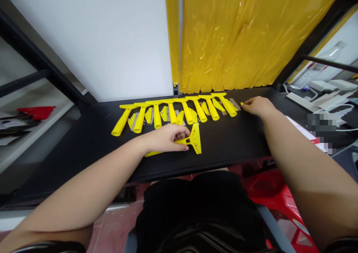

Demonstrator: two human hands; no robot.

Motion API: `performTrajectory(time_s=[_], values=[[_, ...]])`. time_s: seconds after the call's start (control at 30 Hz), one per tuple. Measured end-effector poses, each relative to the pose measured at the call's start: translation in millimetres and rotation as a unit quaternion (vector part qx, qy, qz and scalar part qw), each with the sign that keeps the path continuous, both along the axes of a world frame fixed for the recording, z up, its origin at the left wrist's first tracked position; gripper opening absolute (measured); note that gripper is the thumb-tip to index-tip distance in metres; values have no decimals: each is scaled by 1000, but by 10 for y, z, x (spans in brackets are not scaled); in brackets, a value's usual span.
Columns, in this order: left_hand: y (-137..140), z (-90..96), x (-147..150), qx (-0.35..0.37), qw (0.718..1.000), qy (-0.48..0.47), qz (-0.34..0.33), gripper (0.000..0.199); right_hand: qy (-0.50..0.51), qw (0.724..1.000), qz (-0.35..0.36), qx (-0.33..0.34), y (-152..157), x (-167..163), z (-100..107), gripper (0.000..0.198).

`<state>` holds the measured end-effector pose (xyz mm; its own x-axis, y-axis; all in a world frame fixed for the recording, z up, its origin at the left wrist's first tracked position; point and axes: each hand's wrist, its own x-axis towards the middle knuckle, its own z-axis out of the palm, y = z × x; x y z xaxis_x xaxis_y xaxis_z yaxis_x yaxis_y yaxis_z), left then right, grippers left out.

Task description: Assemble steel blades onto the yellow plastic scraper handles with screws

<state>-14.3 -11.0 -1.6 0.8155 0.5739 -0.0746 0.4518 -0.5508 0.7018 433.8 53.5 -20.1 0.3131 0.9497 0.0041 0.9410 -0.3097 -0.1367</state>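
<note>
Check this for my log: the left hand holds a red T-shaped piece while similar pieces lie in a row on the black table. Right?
Not quite: the head view shows that the T-shaped piece in the left hand is yellow, not red. The rest stands.

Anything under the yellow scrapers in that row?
The scrapers lie on the black table. Between their handles, small yellow plates and grey strips show, some partly overlapped. Whatever sits directly beneath the handles is covered, so I can't tell.
</note>
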Motion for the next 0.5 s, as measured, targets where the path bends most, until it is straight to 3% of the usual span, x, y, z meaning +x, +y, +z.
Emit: performTrajectory(time_s=[0.13, 0.33, 0.5], values=[[-4, 40, 8, 59, 998, 36, -6, 38, -32, 999, 11, 10, -264, -94, -124, 46], [-20, 65, 2, 104, 991, 80, -7, 38, -72, 979, 134, 138, -877, -264, -376, 50], [-36, 68, -3, 106, 990, 91, -7, 37, -69, 952, 215, 205, -1302, -599, -429, 43]])
